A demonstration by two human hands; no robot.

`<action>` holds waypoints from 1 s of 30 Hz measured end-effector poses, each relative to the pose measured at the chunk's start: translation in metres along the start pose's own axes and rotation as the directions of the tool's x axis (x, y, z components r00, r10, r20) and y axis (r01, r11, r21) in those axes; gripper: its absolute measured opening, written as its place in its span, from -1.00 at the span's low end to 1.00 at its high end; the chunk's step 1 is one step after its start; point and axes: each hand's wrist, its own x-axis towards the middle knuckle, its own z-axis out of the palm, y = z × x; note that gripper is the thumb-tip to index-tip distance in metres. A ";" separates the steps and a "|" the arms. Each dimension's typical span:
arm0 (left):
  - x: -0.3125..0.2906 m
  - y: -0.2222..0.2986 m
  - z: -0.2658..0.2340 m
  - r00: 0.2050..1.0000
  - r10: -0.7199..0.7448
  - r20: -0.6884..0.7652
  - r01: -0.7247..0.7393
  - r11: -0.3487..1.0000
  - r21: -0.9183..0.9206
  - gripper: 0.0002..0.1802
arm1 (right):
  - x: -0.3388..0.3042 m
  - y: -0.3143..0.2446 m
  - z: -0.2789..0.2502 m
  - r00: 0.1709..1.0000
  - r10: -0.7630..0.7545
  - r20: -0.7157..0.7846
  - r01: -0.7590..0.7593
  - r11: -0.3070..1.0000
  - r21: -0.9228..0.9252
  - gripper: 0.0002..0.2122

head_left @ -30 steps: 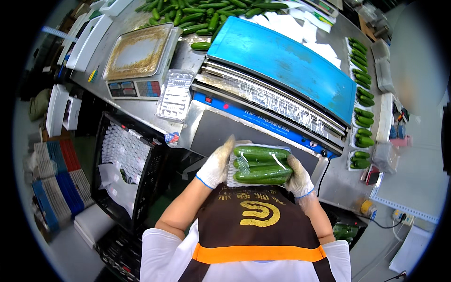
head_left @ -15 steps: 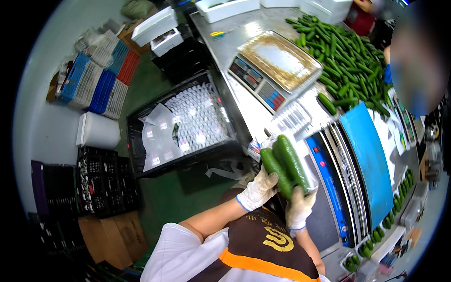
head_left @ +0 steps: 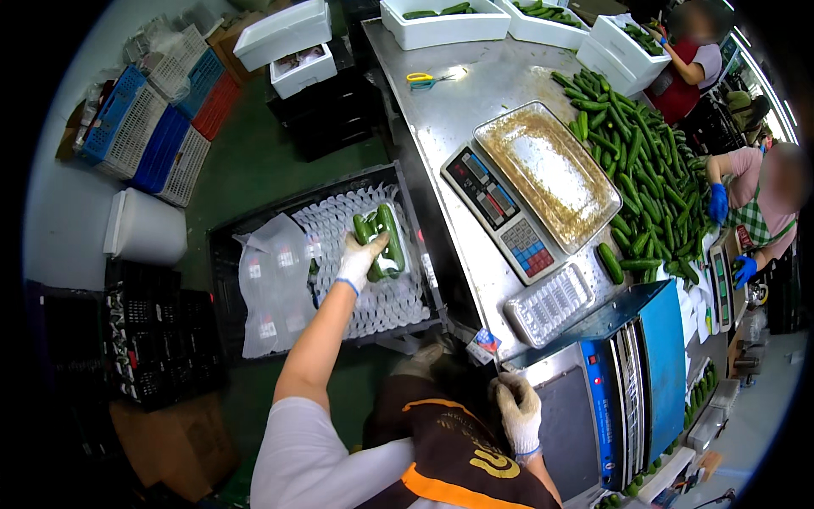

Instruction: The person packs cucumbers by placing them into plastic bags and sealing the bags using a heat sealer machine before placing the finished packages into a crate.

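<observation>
In my gloved left hand (head_left: 360,259) is a clear-wrapped tray of cucumbers (head_left: 390,246), gripped from its near left side. It is over the black crate (head_left: 222,280), on or just above the white foam netting (head_left: 373,316) that lines it; whether it touches is unclear. My gloved right hand (head_left: 519,413) is by the near left edge of the wrapping machine (head_left: 570,424), its fingers curled with nothing visible in them. An empty clear plastic tray (head_left: 549,304) lies on the table between the machine and a weighing scale (head_left: 500,208). A small printed packet (head_left: 483,346) lies near my right hand.
Loose cucumbers (head_left: 644,170) are heaped beyond the scale. Yellow-handled scissors (head_left: 421,81) lie on the metal table (head_left: 475,68). White foam boxes (head_left: 441,30) line its far edge. Across the table, one person wears blue gloves (head_left: 718,204); another stands behind. Stacked crates (head_left: 170,331) stand left.
My left hand has carried the cucumber pack leftward from in front of me to over the crate. My right hand has let go of the pack and stays by the machine. The view has shifted.
</observation>
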 end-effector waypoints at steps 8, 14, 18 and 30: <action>0.112 -0.045 0.031 0.961 0.047 -0.274 0.096 0.868 0.488 0.23 | 0.010 -0.006 0.010 0.996 -0.038 -0.076 0.022 0.979 -0.203 -0.85; 0.130 -0.049 0.050 0.942 -0.101 -0.319 0.295 0.703 0.647 0.36 | 0.017 -0.017 0.023 0.990 -0.024 -0.142 -0.013 0.967 -0.255 -0.85; 0.175 -0.085 0.034 0.934 0.150 -0.323 0.174 0.598 0.782 0.07 | 0.022 -0.020 0.023 0.993 -0.082 -0.089 0.058 0.966 -0.251 -0.83; -0.058 0.031 0.108 0.647 0.760 0.061 -0.732 0.598 0.327 -0.38 | -0.073 0.023 -0.064 0.710 -0.236 -0.663 0.008 0.944 -0.329 -0.84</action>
